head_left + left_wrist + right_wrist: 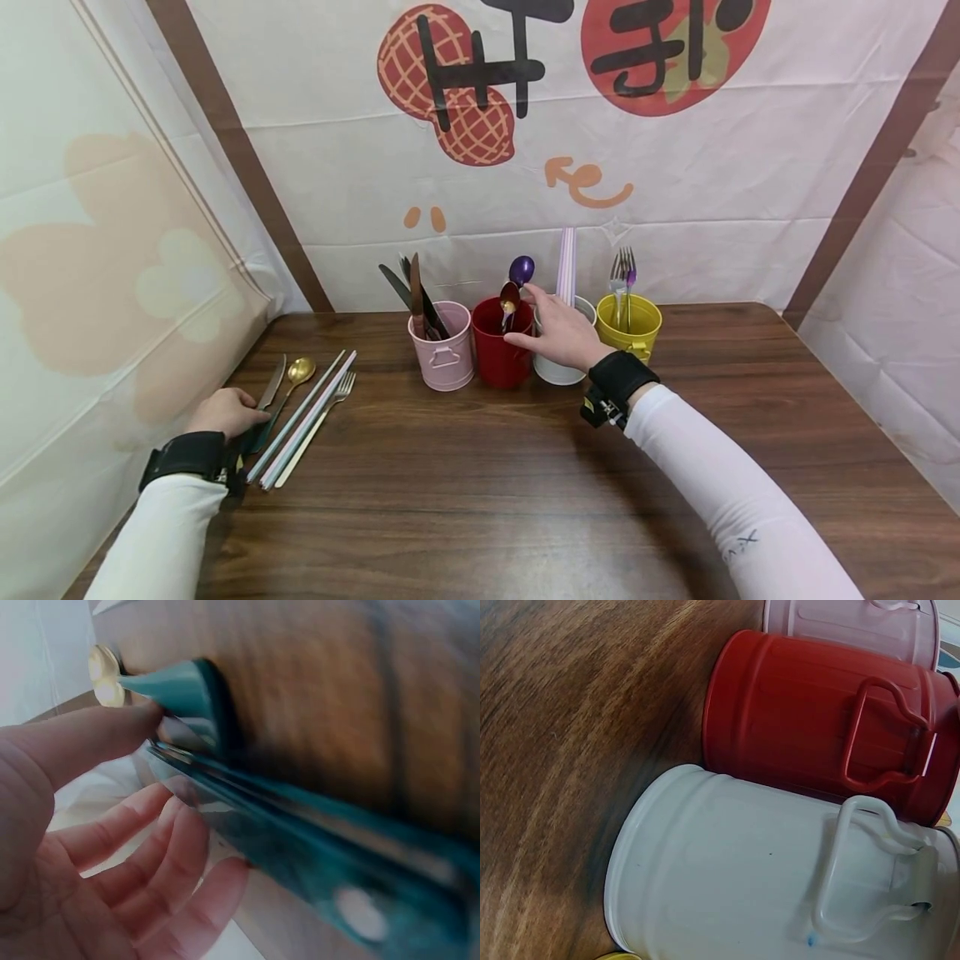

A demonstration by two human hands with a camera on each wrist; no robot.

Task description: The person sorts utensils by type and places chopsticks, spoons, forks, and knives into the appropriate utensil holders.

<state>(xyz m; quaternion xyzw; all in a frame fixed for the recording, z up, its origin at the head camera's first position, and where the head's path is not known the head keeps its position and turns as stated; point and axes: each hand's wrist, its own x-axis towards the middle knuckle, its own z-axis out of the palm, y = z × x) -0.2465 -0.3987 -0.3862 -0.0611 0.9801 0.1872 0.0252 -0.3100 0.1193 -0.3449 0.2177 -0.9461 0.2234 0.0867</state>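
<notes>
My left hand (225, 411) pinches a green-handled knife (273, 383) at the table's left side. In the left wrist view, thumb and fingers lie on either side of the knife's green handle (300, 840). Right beside it is a gold spoon (302, 370) with a green handle. Pale chopsticks (307, 421) and a fork (343, 388) lie just to the right. My right hand (564, 333), thumb and fingers spread apart, is over the rims of the red bucket (501, 364) and white bucket (558, 372). A purple spoon (521, 270) and dark red spoon (510, 295) stand near its fingertips.
A pink bucket (447, 371) with several knives stands left of the red one. At the right, a yellow bucket (651, 321) holds forks. Pale striped chopsticks (567, 262) rise from the white bucket. A printed cloth wall (337, 167) closes off the table's back.
</notes>
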